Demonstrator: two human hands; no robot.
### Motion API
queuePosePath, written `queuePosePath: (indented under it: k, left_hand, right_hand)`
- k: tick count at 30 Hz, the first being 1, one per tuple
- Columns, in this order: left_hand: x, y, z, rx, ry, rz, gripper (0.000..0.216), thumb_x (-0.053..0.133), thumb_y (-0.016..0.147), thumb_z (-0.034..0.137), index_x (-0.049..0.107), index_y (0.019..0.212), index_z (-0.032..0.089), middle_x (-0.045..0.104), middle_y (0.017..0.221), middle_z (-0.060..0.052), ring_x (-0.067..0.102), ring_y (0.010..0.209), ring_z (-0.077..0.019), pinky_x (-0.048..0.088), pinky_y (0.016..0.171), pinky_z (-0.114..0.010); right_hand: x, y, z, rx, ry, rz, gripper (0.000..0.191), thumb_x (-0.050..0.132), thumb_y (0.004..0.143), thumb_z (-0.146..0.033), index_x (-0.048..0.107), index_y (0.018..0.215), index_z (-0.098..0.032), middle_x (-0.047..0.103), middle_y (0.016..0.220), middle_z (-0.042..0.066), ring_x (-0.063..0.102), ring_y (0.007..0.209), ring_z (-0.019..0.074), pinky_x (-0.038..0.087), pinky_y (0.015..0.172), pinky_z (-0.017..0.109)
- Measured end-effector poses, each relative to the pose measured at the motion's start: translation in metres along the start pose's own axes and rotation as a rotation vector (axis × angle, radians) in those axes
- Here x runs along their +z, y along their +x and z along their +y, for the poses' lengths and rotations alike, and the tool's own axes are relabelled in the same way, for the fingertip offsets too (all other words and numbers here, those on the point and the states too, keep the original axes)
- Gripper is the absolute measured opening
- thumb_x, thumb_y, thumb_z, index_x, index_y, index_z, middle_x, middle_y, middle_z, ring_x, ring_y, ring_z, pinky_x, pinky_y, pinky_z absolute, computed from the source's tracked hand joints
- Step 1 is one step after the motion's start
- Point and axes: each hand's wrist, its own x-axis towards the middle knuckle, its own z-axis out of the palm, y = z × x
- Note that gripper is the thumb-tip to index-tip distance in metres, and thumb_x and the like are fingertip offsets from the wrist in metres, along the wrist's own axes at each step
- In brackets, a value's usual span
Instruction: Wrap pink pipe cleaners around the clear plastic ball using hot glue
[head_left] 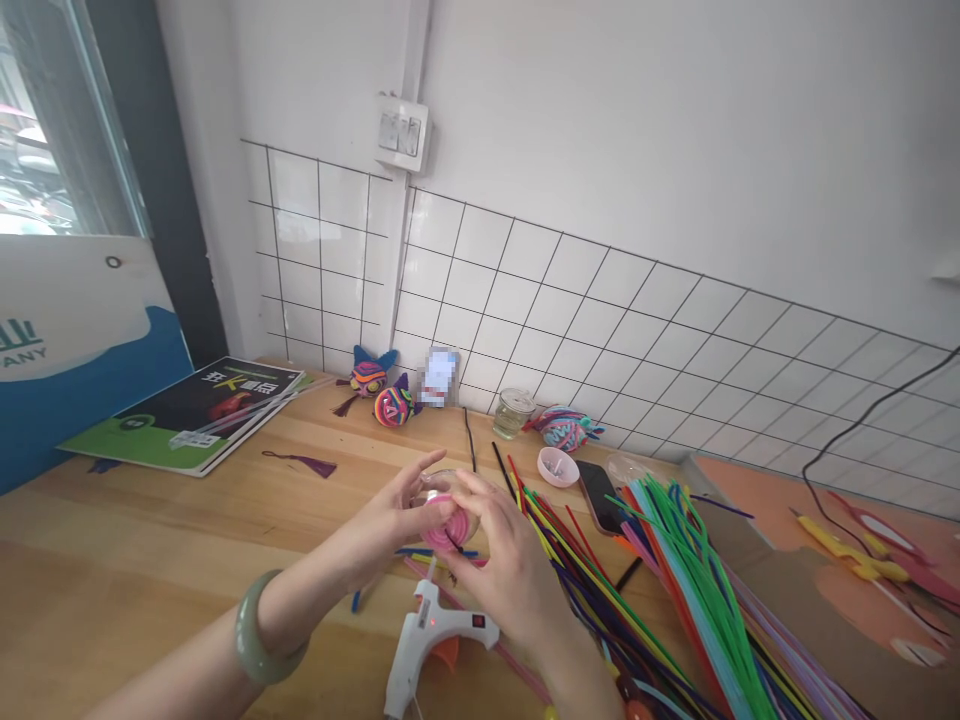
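Both hands meet above the table around a clear rounded piece with a pink spiral coil on its near side. My left hand presses its thumb on the coil, its fingers reaching behind. From the other side my right hand grips the same piece, fingers curled over its top edge. A short dark strand shows at the coil's lower edge. Just below the hands lies a white glue gun with a small red light lit, its nozzle pointing up toward them. The far side of the clear piece is hidden by fingers.
Loose pipe cleaners spread over the right side. Behind them are a black phone, a pink bowl and a glass jar. Colourful fish ornaments, a purple tassel and a booklet lie left.
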Motion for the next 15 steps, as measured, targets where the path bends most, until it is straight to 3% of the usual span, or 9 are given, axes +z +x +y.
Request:
queuePosePath:
  k: [5,15]
  left_hand:
    - [0.0031,-0.0061,0.0109,-0.055,-0.078,0.009,0.072,0.075,0.078,0.045,0.046,0.14,0.021,0.066,0.121,-0.013,0.066,0.088,-0.0218,0.051,0.078,-0.037]
    - [0.0018,-0.0036,0.0042,-0.027,-0.031,0.015,0.059,0.075,0.079,0.035,0.053,0.133,0.024,0.061,0.129,-0.011,0.064,0.099,-0.0227,0.051,0.079,-0.033]
  right_hand:
    - [-0.0051,0.0015,-0.0021,-0.001,0.009,0.002,0.036,0.07,0.085,-0.017,0.055,0.118,-0.019,0.063,0.133,0.016,0.06,0.125,0.027,0.054,0.102,0.047]
    - [-0.006,0.0015,-0.0031,-0.016,-0.011,0.004,0.037,0.067,0.087,-0.018,0.055,0.122,-0.019,0.063,0.134,0.016,0.06,0.126,0.0265,0.054,0.103,0.048]
